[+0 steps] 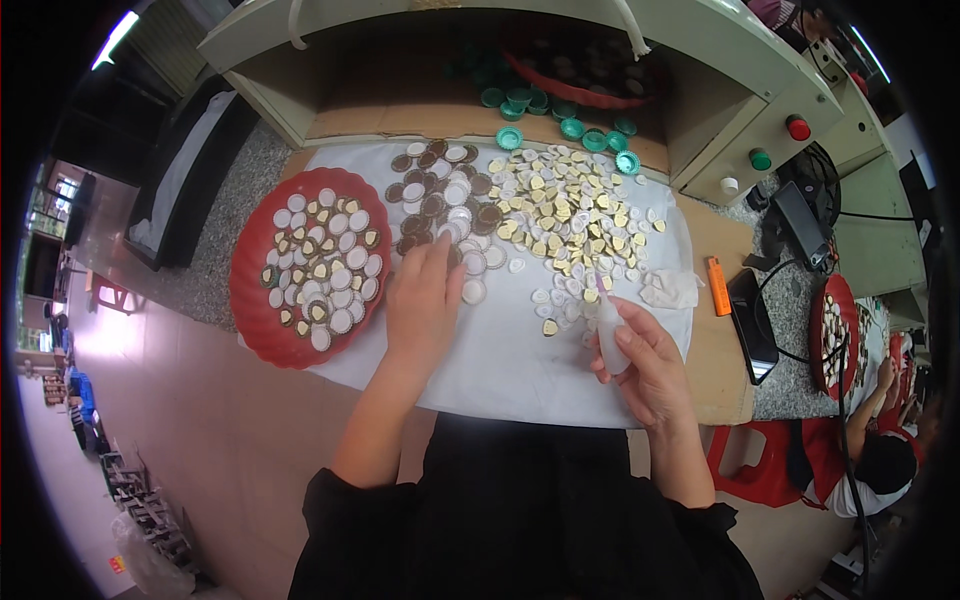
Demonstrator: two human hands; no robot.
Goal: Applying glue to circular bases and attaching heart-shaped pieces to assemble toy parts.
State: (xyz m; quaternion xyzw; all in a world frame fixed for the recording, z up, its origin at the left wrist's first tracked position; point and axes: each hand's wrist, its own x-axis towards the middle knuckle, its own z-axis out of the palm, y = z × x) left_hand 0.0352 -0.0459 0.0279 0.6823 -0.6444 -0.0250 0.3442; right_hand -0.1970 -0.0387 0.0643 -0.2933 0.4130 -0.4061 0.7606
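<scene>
My right hand (pixel 650 365) is closed round a small white squeeze bottle (pixel 611 340), its thin tip pointing away from me. Beyond that tip lies a broad scatter of small gold and white pieces (pixel 565 215). My left hand (pixel 425 300) reaches over a heap of round discs (pixel 462 205), some white with ridged rims, some brown. Its fingers are stretched out, with the fingertips at the near side of the heap; nothing shows held in them. Left of that hand, a red scalloped tray (pixel 262 330) holds many white-faced discs, several with gold pieces among or on them.
Green fluted cups (pixel 570 128) stand at the shelf opening behind the pieces, below a red tray (pixel 590 85). At right are an orange lighter (pixel 718 287), a crumpled tissue (pixel 670 289) and a black phone-like device (pixel 752 325) with a cable. A co-worker (pixel 880 455) sits far right.
</scene>
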